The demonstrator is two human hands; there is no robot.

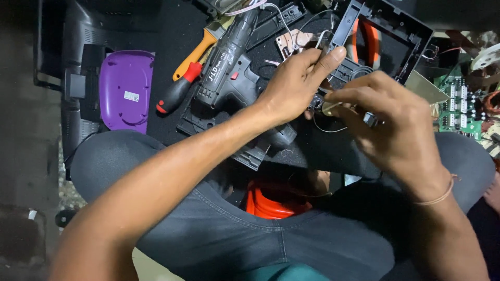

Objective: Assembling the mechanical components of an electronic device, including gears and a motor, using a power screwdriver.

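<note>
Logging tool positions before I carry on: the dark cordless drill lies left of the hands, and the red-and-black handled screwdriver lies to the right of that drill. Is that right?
Not quite. The head view shows the red-and-black handled screwdriver lying to the left of the dark cordless drill, between it and the purple plastic cover. The drill does lie left of the left hand and right hand.
</note>
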